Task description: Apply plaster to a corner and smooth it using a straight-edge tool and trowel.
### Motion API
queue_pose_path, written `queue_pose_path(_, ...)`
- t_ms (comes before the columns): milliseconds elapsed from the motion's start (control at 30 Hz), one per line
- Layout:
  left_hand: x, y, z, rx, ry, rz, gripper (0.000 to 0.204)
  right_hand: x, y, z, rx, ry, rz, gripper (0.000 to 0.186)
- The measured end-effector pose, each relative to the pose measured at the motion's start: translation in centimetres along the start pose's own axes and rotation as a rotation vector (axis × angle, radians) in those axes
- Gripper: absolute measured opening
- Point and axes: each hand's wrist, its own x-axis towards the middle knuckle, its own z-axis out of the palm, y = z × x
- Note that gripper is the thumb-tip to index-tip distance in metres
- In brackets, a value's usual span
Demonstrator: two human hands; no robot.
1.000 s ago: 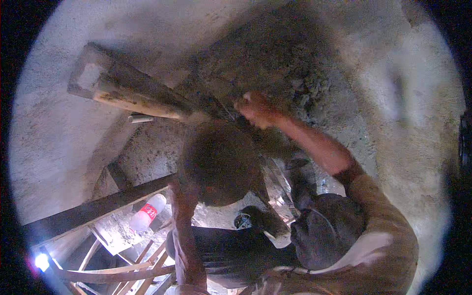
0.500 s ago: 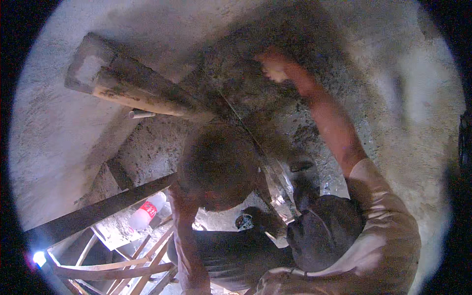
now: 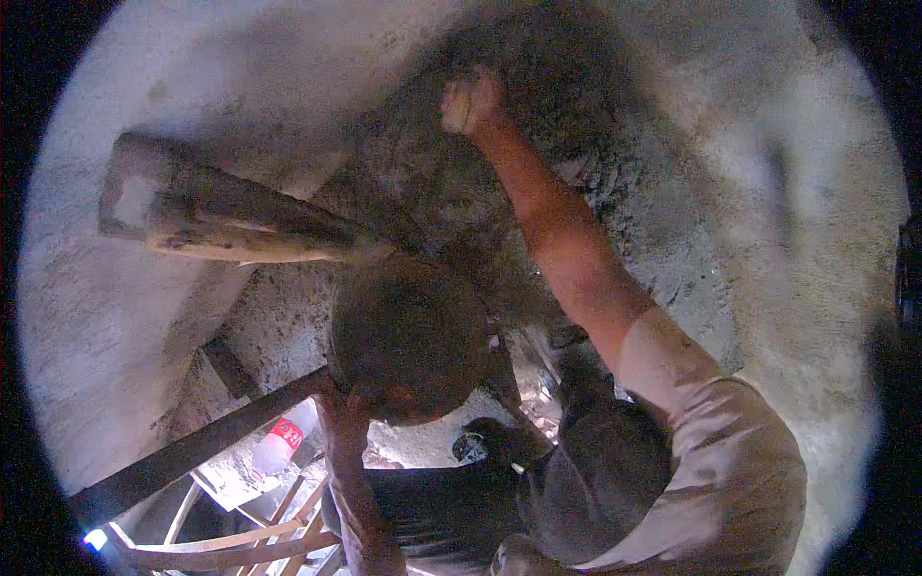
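My left hand (image 3: 344, 408) holds a round, dark, dirt-coated pan (image 3: 408, 336) by its near left edge, its fingers partly hidden against it. The pan's broad round face fills the middle of the view. My right arm stretches far forward, and my right hand (image 3: 473, 101) is curled into a fist close to a dark, rough, damp-looking surface (image 3: 547, 77). Whatever this hand may hold is hidden in shadow and grain.
A thick wooden post (image 3: 240, 211) juts in from the left, beyond the pan. At lower left are a dark beam (image 3: 192, 437), a clear plastic bottle (image 3: 279, 442) with a red label and several wooden strips (image 3: 230, 549). Pale rough walls (image 3: 816, 192) rise on both sides.
My right hand has moved left and farther forward along the dark surface. The pan and my left hand have shifted slightly left in the view.
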Motion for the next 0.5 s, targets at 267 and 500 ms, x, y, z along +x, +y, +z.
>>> queue_pose_path(267, -0.8, 0.5, -2.0, 0.178, 0.130, -0.103, 0.040, 0.5, 1.6, 0.4, 0.419, -0.198, -0.024, 0.043)
queue_pose_path(500, 0.2, 0.2, -0.8, 0.040, 0.187, -0.162, 0.032, 3.8, -2.8, -4.2, -0.066, 0.299, -0.284, 0.043)
